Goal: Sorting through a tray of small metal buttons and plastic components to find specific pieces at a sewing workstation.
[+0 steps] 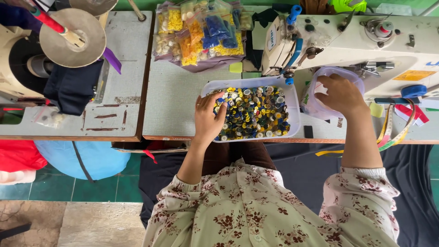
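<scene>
A white rectangular tray [295, 120] full of mixed blue, yellow and white buttons [256, 112] sits at the table's front edge. My left hand [208, 119] rests in the tray's left side, fingers curled among the buttons; whether it pinches one is hidden. My right hand [340, 93] reaches into a clear plastic container [354, 74] just right of the tray, fingers bent inside it. What it holds there is not visible.
A white sewing machine [356, 36] stands at the back right. Small bags of yellow, orange and blue buttons [201, 32] lie behind the tray. A measuring tape [388, 130] hangs off the right edge. A second table [123, 59] with a metal disc [73, 39] and dark cloth [73, 87] stands left.
</scene>
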